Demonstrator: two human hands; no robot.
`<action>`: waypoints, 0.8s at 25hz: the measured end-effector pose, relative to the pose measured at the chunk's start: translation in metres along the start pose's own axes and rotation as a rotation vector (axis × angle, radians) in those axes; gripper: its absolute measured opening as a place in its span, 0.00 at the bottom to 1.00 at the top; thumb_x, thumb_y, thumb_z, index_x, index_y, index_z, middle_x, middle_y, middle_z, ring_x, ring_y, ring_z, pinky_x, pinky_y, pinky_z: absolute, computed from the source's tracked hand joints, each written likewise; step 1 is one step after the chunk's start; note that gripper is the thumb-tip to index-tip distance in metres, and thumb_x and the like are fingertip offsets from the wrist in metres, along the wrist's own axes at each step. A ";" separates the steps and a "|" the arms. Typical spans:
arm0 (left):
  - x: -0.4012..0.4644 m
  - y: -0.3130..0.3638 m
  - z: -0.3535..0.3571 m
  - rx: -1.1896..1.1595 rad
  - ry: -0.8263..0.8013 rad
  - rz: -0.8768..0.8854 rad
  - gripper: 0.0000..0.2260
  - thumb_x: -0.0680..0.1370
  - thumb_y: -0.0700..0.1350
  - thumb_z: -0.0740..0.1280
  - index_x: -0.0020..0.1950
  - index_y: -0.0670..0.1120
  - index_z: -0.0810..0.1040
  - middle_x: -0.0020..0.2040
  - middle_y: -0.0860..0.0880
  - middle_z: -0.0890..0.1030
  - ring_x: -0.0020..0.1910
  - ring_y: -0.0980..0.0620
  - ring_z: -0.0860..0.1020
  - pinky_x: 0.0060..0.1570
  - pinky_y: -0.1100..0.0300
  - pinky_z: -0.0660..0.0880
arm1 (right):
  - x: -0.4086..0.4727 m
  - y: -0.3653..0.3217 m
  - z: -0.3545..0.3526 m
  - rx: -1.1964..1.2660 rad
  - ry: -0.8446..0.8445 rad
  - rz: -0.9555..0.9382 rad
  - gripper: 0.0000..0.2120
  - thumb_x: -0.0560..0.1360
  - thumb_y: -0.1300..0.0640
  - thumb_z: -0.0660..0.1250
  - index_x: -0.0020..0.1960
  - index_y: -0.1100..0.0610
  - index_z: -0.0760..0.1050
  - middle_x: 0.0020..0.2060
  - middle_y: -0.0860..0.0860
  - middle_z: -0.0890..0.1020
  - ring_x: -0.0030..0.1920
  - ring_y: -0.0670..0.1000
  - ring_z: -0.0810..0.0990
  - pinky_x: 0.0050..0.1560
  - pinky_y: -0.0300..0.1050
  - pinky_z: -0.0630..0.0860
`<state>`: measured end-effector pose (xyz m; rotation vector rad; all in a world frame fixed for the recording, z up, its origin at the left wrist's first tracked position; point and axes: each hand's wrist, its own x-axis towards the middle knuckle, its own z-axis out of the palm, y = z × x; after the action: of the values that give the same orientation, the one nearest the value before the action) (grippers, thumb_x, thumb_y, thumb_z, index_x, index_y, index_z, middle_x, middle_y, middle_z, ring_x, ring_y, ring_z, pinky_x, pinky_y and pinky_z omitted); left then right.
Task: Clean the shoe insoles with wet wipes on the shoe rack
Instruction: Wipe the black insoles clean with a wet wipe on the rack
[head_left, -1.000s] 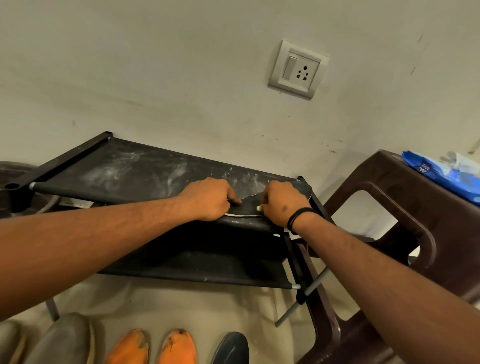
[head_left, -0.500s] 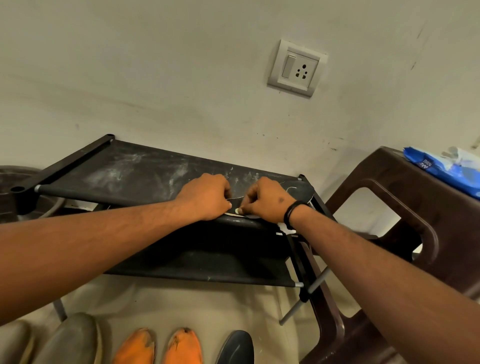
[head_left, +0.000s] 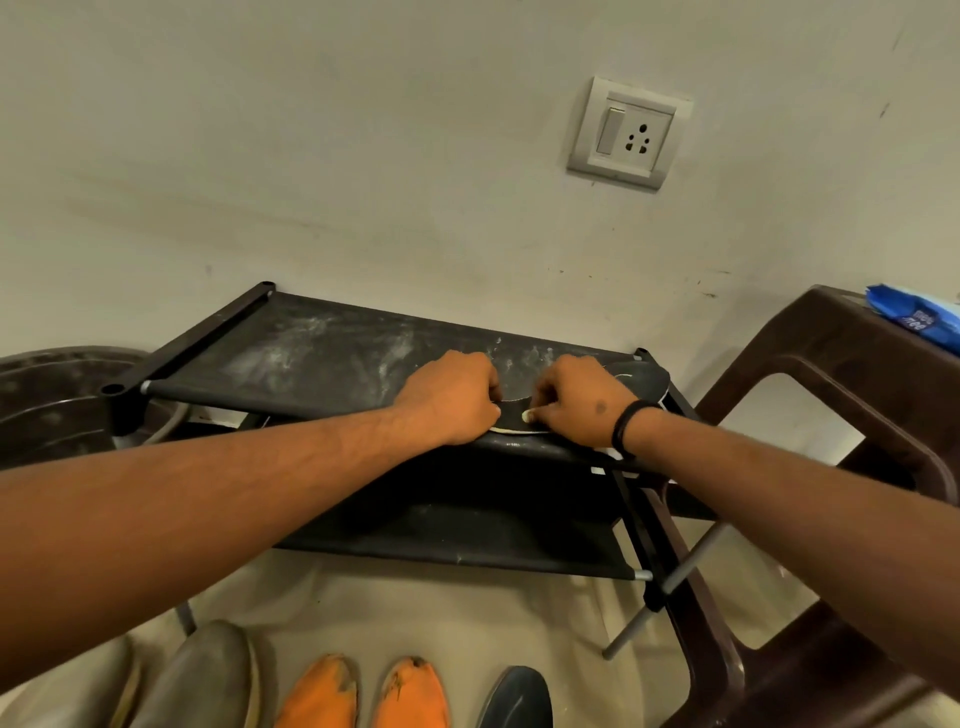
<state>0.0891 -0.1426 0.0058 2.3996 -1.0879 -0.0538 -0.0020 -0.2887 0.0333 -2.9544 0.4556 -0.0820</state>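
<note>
At the bottom edge, grey shoes (head_left: 208, 675), a pair of orange shoes (head_left: 363, 693) and one dark shoe (head_left: 517, 699) stand in a row on the floor. Above them a person's two bare forearms reach forward to the top shelf of a black rack (head_left: 322, 358), its fabric streaked with pale dust. The left hand (head_left: 449, 397) and right hand (head_left: 576, 400) sit close together at the shelf's front right edge, both with fingers curled down onto a dark insole (head_left: 641, 376) with a pale rim that lies on the shelf; its far end pokes out past the right hand. Whether a wipe is under either hand cannot be told. A black band (head_left: 626, 426) circles the right wrist. To the right stands a brown plastic stool (head_left: 831, 364), with a blue wipes pack (head_left: 914, 319) on top. A dark tub (head_left: 57, 400) sits left of the rack. On the wall behind, a switch and socket plate (head_left: 628, 132) is mounted.
</note>
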 end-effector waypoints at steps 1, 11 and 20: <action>0.000 -0.001 0.001 -0.006 0.006 -0.002 0.09 0.75 0.46 0.70 0.54 0.54 0.84 0.51 0.51 0.85 0.49 0.50 0.82 0.53 0.50 0.80 | -0.004 -0.001 0.001 0.110 -0.049 -0.024 0.05 0.73 0.55 0.73 0.40 0.53 0.82 0.40 0.50 0.85 0.43 0.49 0.83 0.49 0.45 0.80; 0.001 -0.003 0.002 -0.044 0.067 -0.010 0.04 0.73 0.44 0.73 0.45 0.52 0.86 0.43 0.52 0.85 0.43 0.51 0.83 0.48 0.52 0.81 | 0.009 -0.012 0.013 0.187 0.054 -0.025 0.06 0.72 0.56 0.73 0.40 0.58 0.82 0.40 0.54 0.85 0.43 0.53 0.83 0.47 0.49 0.81; 0.001 -0.003 0.001 -0.061 0.068 0.005 0.04 0.74 0.42 0.72 0.45 0.50 0.86 0.41 0.52 0.84 0.43 0.53 0.82 0.48 0.55 0.80 | 0.015 0.002 0.003 0.169 0.001 -0.012 0.06 0.71 0.56 0.76 0.41 0.58 0.83 0.40 0.51 0.85 0.40 0.49 0.82 0.46 0.43 0.80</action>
<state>0.0913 -0.1419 0.0041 2.3272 -1.0458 -0.0042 0.0123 -0.2945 0.0305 -2.7913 0.4094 -0.1170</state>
